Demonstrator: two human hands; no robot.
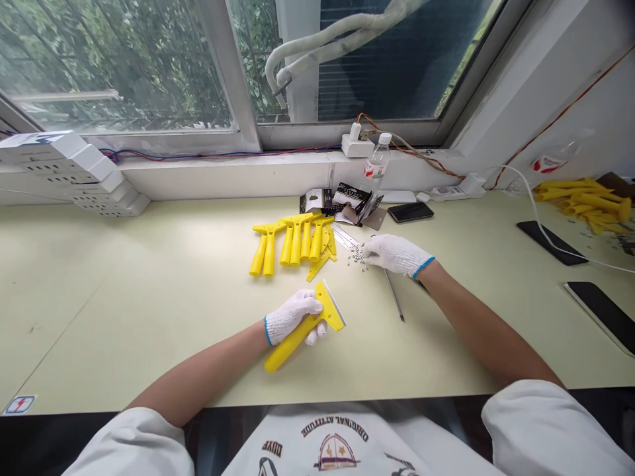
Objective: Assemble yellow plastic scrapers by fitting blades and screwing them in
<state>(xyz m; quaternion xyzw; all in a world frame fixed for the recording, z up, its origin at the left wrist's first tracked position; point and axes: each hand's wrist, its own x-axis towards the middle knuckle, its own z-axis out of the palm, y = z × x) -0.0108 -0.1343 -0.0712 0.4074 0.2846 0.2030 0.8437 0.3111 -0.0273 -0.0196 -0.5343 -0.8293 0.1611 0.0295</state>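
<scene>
A yellow scraper (292, 340) with a thin blade along its head is in my gloved left hand (295, 317), whose fingers wrap round its neck. My gloved right hand (391, 254) is over a scatter of small metal screws (356, 256), fingertips pressed together at the pile's right edge. Whatever they pinch is too small to make out. Beneath that hand lies a thin metal rod (394, 294), probably a screwdriver shaft, partly hidden. Several yellow scraper handles (292, 241) lie in a row beyond my left hand, beside loose yellow head plates (321, 261) and flat blades (344, 236).
Black packets (347, 198) and a plastic bottle (378, 162) stand at the back near a phone (411, 211). White boxes (74, 172) are stacked far left. More yellow parts (585, 201), dark flat devices (550, 241) and a white cable (536, 211) are at right.
</scene>
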